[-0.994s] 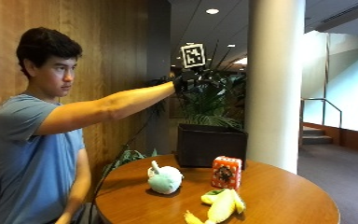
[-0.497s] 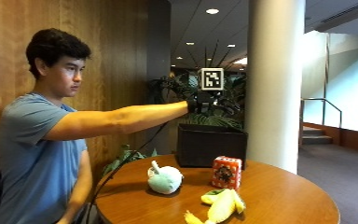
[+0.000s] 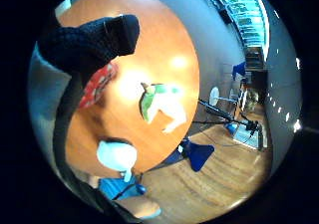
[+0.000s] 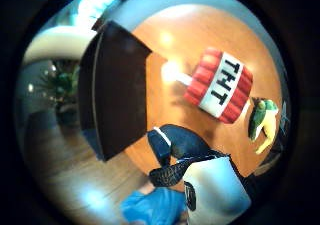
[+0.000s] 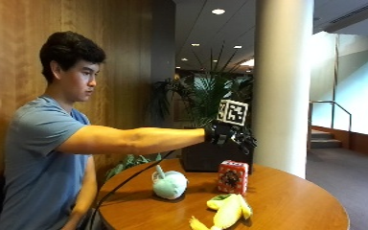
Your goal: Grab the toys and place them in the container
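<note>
I am seeing the yellow and green plush toy (image 5: pixel 227 212) lying nearest on the round wooden bench (image 5: pixel 299 206), close to its front edge. Just behind it and to one side, the pale round plush toy (image 5: pixel 170 184) is sitting upright with its little stalk pointing up. Beside that, the red TNT block toy (image 5: pixel 233 177) is standing on end, near the middle of the bench. Behind the block, the dark container (image 5: pixel 203 155) is resting at the far side of the bench, in front of a potted palm (image 5: pixel 209 96).

I am holding my gloved right hand (image 5: pixel 230 134) out at arm's length in the air, above the TNT block and not touching anything. The grip is relaxed, fingers drooping downward and loosely apart, carrying nothing. From the palm, I am looking down on the TNT block (image 4: pixel 220 85) beside the container (image 4: pixel 115 90), with the yellow and green toy (image 3: pixel 159 102) lying apart.
</note>
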`<state>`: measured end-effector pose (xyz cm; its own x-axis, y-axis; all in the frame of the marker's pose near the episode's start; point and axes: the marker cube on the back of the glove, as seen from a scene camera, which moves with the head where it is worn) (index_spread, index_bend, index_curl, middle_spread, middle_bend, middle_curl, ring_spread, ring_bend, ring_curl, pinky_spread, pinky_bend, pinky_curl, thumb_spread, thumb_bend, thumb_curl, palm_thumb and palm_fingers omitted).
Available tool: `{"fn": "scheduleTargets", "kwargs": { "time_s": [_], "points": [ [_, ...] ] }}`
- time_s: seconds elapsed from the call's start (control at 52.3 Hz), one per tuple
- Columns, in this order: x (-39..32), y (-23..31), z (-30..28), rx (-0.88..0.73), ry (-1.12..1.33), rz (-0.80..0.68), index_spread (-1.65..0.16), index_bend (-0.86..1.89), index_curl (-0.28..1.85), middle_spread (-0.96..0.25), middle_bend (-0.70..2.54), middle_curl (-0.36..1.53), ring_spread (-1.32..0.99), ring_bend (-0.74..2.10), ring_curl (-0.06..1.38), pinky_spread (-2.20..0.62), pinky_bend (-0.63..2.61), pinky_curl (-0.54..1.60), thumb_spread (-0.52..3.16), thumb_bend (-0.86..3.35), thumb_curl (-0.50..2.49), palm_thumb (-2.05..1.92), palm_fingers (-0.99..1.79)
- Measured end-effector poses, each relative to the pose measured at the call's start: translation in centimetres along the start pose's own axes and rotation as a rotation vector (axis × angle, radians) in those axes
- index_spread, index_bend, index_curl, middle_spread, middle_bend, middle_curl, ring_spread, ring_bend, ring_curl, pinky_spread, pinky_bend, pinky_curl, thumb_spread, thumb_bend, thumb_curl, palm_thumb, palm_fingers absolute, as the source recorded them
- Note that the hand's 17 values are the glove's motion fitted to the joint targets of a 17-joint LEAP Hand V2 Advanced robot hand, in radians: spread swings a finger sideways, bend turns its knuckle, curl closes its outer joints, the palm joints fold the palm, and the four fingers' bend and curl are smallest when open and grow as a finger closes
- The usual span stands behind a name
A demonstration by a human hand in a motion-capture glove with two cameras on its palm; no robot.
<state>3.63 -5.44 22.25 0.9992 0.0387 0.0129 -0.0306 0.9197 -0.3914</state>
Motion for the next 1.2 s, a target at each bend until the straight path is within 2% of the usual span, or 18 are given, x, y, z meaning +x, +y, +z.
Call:
{"fn": "scheduleTargets", "kwargs": {
  "time_s": [0.057, 0.134, 0.191, 0.229, 0.306, 0.401, 0.554, 0.65, 0.688, 0.726, 0.745, 0.898, 1.07, 1.204],
  "points": [
    [-0.3, -0.9, 1.3, -0.032, -0.016, 0.095, -0.25, 0.06, 0.14, 0.0, 0.14, 0.3, -0.03, 0.44, 0.24, 0.02, 1.22, 0.42, 1.05, -0.03, 0.23, -0.01, -0.19],
    [-0.1, -0.7, 2.8, -0.058, -0.019, -0.048, -0.25, 0.06, 0.13, 0.0, 0.15, 0.29, -0.02, 0.44, 0.24, 0.02, 1.25, 0.41, 1.05, -0.03, 0.24, -0.01, -0.19],
    [-0.3, -1.0, 4.0, -0.089, -0.026, -0.05, -0.25, 0.05, 0.13, 0.01, 0.14, 0.29, -0.02, 0.42, 0.24, 0.02, 1.29, 0.42, 1.05, -0.02, 0.25, 0.0, -0.22],
    [-0.4, -1.4, 4.8, -0.106, -0.024, -0.03, -0.25, 0.05, 0.12, 0.01, 0.14, 0.28, -0.01, 0.41, 0.24, 0.03, 1.31, 0.42, 1.05, -0.02, 0.25, 0.01, -0.22],
    [-0.4, -2.2, 6.1, -0.145, -0.006, 0.109, -0.25, 0.04, 0.11, 0.01, 0.14, 0.28, 0.0, 0.39, 0.24, 0.03, 1.34, 0.43, 1.05, -0.02, 0.26, 0.0, -0.24],
    [-0.6, -1.9, 7.9, -0.192, 0.02, -0.058, -0.25, 0.02, 0.1, 0.02, 0.14, 0.27, 0.0, 0.38, 0.24, 0.03, 1.37, 0.43, 1.05, -0.02, 0.27, 0.02, -0.25],
    [-1.6, -2.7, 9.9, -0.19, 0.026, -0.048, -0.25, 0.01, 0.08, 0.03, 0.14, 0.27, 0.02, 0.39, 0.26, 0.03, 1.42, 0.42, 1.08, 0.0, 0.28, 0.09, -0.26],
    [-2.0, -3.0, 10.1, -0.161, 0.025, -0.028, -0.26, -0.01, 0.05, 0.04, 0.18, 0.28, 0.01, 0.52, 0.29, 0.01, 1.42, 0.42, 1.14, 0.04, 0.3, 0.19, -0.15],
    [-2.2, -3.1, 10.1, -0.149, 0.015, -0.027, -0.27, -0.01, 0.04, 0.03, 0.23, 0.3, -0.04, 0.68, 0.34, -0.04, 1.4, 0.41, 1.18, 0.07, 0.31, 0.25, 0.01],
    [-2.0, -3.0, 10.1, -0.138, 0.015, -0.039, -0.28, 0.01, 0.03, 0.02, 0.26, 0.32, -0.08, 0.76, 0.36, -0.06, 1.39, 0.4, 1.2, 0.09, 0.32, 0.29, 0.03],
    [-1.7, -2.9, 10.0, -0.133, 0.018, -0.046, -0.29, 0.05, 0.04, -0.01, 0.31, 0.33, -0.12, 0.84, 0.39, -0.09, 1.36, 0.39, 1.23, 0.11, 0.33, 0.33, 0.14],
    [-1.8, -3.1, 9.1, -0.096, 0.015, -0.019, -0.3, 0.16, 0.08, -0.11, 0.38, 0.38, -0.27, 1.0, 0.44, -0.21, 1.33, 0.36, 1.31, 0.15, 0.35, 0.41, 0.36],
    [-1.4, -2.2, 4.5, -0.038, 0.013, -0.035, -0.31, 0.16, 0.13, -0.19, 0.39, 0.43, -0.35, 1.06, 0.49, -0.27, 1.33, 0.36, 1.36, 0.15, 0.37, 0.45, 0.4],
    [-0.9, -0.8, -1.4, 0.015, 0.026, 0.024, -0.31, 0.16, 0.15, -0.21, 0.38, 0.46, -0.37, 1.05, 0.5, -0.29, 1.34, 0.37, 1.38, 0.12, 0.37, 0.44, 0.39]
  ]
}}
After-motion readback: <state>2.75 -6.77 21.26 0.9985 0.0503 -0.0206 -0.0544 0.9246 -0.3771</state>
